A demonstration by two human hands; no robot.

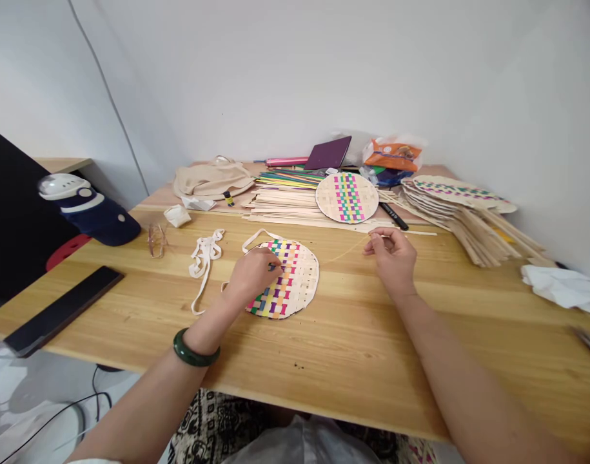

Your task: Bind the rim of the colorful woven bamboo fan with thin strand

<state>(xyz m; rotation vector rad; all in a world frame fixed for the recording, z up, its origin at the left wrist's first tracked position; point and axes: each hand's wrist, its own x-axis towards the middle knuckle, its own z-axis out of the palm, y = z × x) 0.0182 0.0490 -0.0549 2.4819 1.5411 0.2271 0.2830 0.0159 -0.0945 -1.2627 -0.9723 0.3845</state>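
A round woven disc (292, 280) with coloured strips lies flat on the wooden table (353, 348). My left hand (253, 274), with a green bangle on the wrist, rests on the disc's left side, fingers curled and pressing it down. My right hand (393, 254) is raised a little to the right of the disc, fingers pinched on a thin pale thread (345, 251) that runs back to the disc's edge. A cream ribbon (263, 235) loops round the disc's upper left rim.
A second woven disc (347, 197) lies on a pile of wood strips (285, 196). Stacked woven fans (462, 209) sit at the right, a loose cream ribbon (204, 258) and glasses (157, 240) at the left, a black phone (62, 309) near the left edge.
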